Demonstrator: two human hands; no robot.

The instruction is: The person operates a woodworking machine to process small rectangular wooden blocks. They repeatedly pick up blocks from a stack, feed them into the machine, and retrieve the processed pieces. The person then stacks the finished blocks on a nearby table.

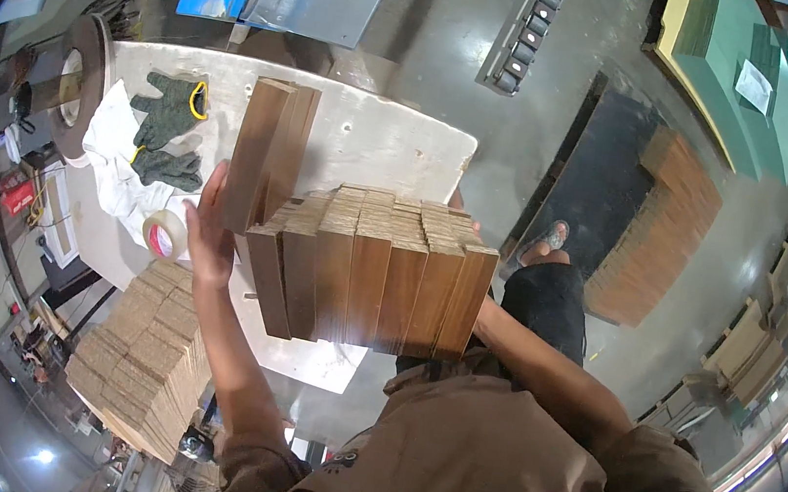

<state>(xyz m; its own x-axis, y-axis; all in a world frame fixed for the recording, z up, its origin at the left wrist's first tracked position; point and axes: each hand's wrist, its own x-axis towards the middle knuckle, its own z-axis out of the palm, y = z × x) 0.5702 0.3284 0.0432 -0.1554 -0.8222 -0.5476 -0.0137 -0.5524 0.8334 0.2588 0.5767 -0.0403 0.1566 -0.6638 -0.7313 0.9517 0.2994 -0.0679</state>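
Observation:
A row of narrow brown wood-grain boards (366, 287) stands packed side by side in front of my body, their rough tan ends facing up. At its far left, a few taller brown boards (268, 147) rise beyond the row. My left hand (213, 229) lies along the left side of these boards, fingers stretched out and thumb apart. Whether its palm presses on them is hard to see. My right forearm (538, 357) reaches to the right end of the row. There my right hand (476, 227) is mostly hidden behind the boards, with only a little skin showing.
On the white table (398, 133) lie dark knit gloves (172, 111), a white cloth (113, 148) and a clear tape roll (162, 235). A tall board stack (141, 343) stands at lower left. Right, brown boards (662, 230) rest on a dark platform (596, 163). A roller track (525, 41) lies beyond.

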